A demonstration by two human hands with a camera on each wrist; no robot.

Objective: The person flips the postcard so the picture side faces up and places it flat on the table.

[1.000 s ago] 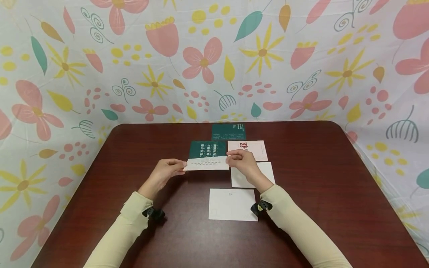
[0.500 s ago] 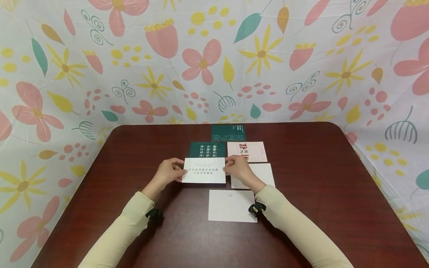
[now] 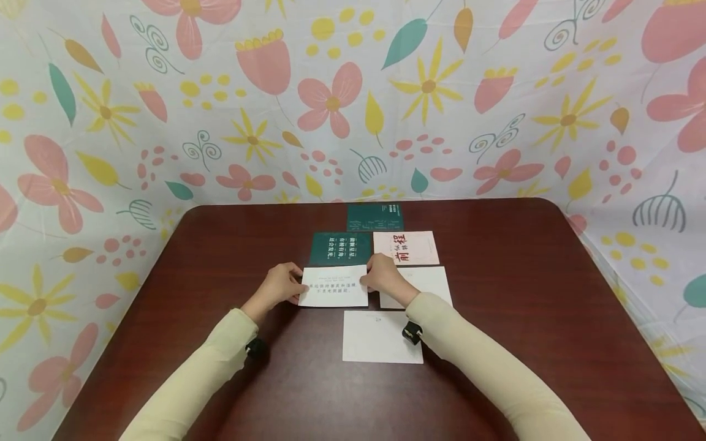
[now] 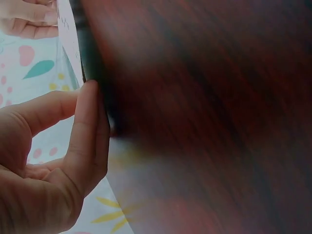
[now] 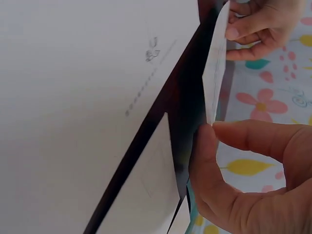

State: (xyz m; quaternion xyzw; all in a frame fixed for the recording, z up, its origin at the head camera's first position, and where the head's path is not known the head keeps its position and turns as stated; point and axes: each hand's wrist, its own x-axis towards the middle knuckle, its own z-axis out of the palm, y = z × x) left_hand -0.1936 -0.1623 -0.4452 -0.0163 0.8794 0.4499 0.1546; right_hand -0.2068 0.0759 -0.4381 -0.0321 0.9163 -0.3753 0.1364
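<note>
A white postcard (image 3: 333, 288) with lines of printed characters is held level, low at the table, between both hands. My left hand (image 3: 280, 283) pinches its left edge between thumb and fingers, as the left wrist view of that hand (image 4: 58, 161) also shows. At the card's opposite edge, my right hand (image 3: 385, 275) grips with thumb and fingertips. In the right wrist view the postcard (image 5: 214, 78) appears nearly edge-on. Just beyond it lies a green postcard (image 3: 341, 248) with white characters. Whether the held card touches the table cannot be told.
Under the right forearm lies a white card (image 3: 375, 337); another white card (image 3: 436, 285) is partly behind the right hand. A pink-white card (image 3: 413, 246) with red characters and a dark green card (image 3: 375, 217) lie farther back on the brown table (image 3: 524, 318). A flowered cloth (image 3: 331, 153) hangs behind.
The held postcard has come down and toward me, tilting from a narrow slanted view to lying nearly flat. More of the green postcard behind it now shows. Both hands keep their hold.
</note>
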